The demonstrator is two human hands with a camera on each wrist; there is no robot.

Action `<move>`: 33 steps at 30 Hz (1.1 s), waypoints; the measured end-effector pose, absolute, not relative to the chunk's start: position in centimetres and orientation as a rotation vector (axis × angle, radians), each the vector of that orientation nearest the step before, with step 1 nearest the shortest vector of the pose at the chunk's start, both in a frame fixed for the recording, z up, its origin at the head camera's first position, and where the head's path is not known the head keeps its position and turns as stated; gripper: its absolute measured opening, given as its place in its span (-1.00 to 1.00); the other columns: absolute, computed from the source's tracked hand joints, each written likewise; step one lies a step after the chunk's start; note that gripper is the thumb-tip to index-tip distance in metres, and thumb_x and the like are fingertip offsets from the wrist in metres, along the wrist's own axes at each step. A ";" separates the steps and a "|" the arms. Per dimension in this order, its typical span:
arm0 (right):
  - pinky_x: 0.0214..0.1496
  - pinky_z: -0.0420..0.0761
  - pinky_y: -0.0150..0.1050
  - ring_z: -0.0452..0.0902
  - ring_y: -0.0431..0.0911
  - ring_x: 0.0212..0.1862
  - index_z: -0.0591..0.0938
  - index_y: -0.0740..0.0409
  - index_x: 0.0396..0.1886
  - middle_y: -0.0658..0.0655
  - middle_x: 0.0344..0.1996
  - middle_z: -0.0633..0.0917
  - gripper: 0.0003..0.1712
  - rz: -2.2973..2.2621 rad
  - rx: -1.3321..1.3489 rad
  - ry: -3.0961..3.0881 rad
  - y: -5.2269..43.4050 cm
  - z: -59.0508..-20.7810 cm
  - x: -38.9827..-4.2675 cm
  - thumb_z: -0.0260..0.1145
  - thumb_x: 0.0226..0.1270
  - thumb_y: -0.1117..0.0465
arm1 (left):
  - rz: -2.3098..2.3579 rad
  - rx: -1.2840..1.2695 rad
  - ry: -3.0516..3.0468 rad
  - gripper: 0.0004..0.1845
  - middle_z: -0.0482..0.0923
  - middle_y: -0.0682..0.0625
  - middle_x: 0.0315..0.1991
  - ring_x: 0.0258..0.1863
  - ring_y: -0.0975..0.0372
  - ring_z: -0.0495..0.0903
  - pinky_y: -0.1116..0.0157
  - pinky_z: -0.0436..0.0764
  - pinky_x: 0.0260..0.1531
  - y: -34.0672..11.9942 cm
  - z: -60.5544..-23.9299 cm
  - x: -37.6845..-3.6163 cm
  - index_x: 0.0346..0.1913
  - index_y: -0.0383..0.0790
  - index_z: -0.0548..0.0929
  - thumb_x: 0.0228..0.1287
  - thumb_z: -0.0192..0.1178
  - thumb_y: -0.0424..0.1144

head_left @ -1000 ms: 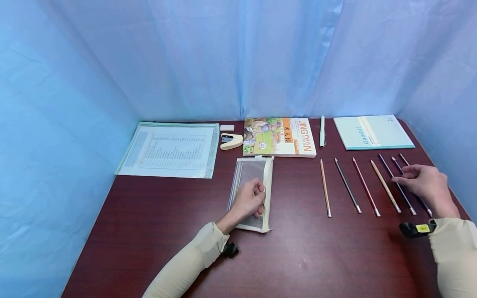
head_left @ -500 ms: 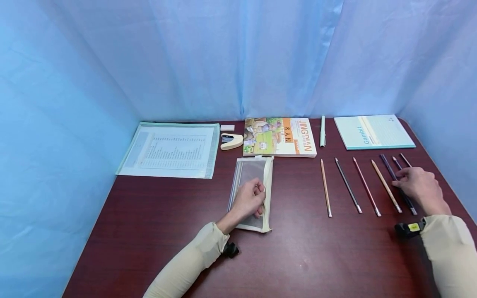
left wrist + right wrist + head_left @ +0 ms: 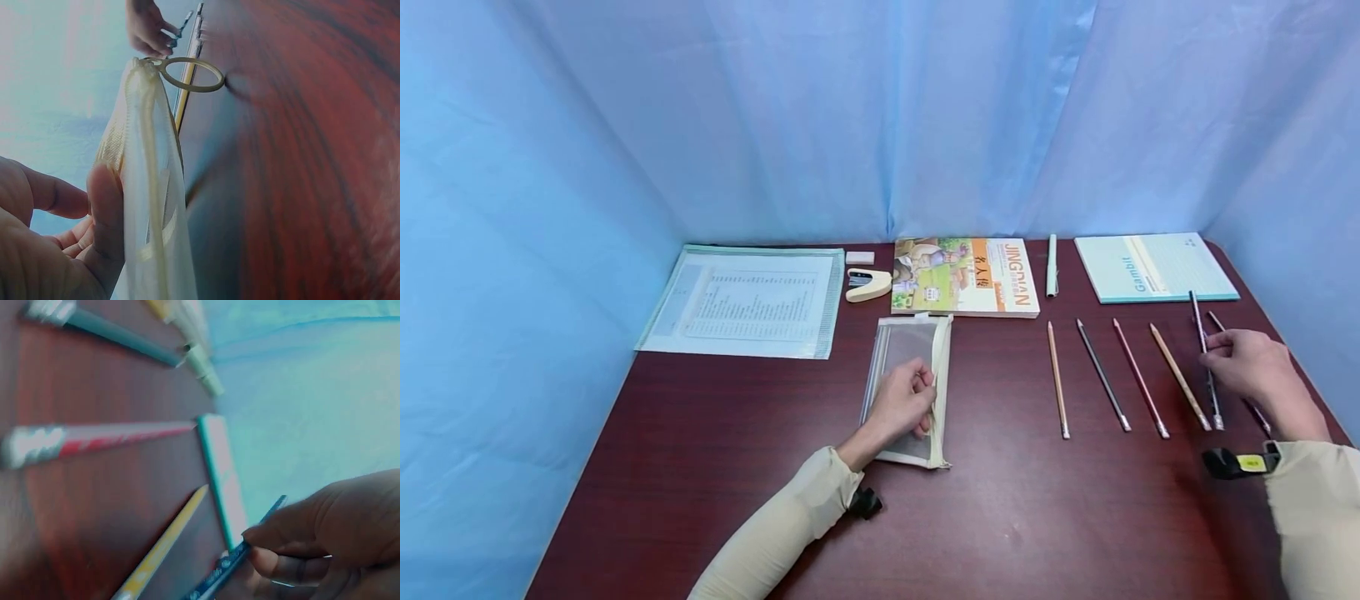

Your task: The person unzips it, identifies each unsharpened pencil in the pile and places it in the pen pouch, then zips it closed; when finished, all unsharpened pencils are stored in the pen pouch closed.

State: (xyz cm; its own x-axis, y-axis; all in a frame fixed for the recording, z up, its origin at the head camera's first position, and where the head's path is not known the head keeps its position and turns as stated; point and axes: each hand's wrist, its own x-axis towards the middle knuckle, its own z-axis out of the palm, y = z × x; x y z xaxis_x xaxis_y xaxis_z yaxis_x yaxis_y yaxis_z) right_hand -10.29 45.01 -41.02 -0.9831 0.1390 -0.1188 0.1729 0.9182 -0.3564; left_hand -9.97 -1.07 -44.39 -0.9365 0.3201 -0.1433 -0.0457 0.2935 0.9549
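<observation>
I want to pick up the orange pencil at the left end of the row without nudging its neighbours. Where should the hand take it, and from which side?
Pinch the orange pencil at mid-shaft, coming from above. It lies flat on the table, its length running away from the person; its left side is open, and the dark pencil lies apart on its right.

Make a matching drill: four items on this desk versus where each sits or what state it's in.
Items:
1. mesh pouch
2. dark pencil
3. stapler
4. Gambit pad

States:
a. back right corner of the table
b. pinched in the right hand
c. held by the left hand
d. left of the picture book

Pairs: 1-c, 2-b, 3-d, 4-a
</observation>
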 end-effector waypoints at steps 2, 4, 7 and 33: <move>-0.50 0.52 -0.29 0.61 -0.12 -0.53 0.50 0.63 -0.01 0.40 -0.42 0.72 -0.55 -0.673 0.238 2.964 44.6 -40.7 -10.1 0.21 0.35 0.24 | 1.685 0.249 2.262 -0.94 0.45 0.03 -0.69 -0.90 0.30 0.44 0.13 0.64 -0.88 -1.0 -44.4 -9.9 -0.33 -0.32 0.46 0.24 -0.02 -0.48; -0.51 0.64 -0.32 0.64 -0.22 -0.55 0.45 0.63 0.08 0.16 -0.50 0.73 -0.52 -0.830 0.230 2.914 44.0 -40.5 -10.0 0.19 0.41 0.24 | 1.685 0.249 2.264 -0.94 0.44 0.03 -0.68 -0.90 0.30 0.44 0.14 0.64 -0.89 -1.1 -44.4 -9.9 -0.31 -0.35 0.46 0.23 -0.02 -0.48; -0.46 0.77 -0.31 0.67 -0.32 -0.52 0.36 0.62 0.16 -0.25 -0.48 0.67 -0.53 -1.138 0.195 2.791 43.0 -40.7 -10.0 0.14 0.47 0.27 | 1.682 0.245 2.265 -0.94 0.43 0.03 -0.68 -0.89 0.30 0.44 0.15 0.63 -0.89 -1.1 -44.4 -9.9 -0.30 -0.38 0.47 0.23 -0.02 -0.48; -0.11 0.84 -0.15 0.72 -0.16 -0.14 0.38 0.30 0.20 0.00 -0.19 0.71 -0.68 -1.902 -0.059 1.796 28.8 -44.8 -11.3 0.04 0.51 0.39 | 1.696 0.247 2.260 -0.94 0.44 0.03 -0.69 -0.91 0.32 0.44 0.15 0.64 -0.89 -1.1 -44.7 -10.0 -0.34 -0.31 0.45 0.23 -0.02 -0.48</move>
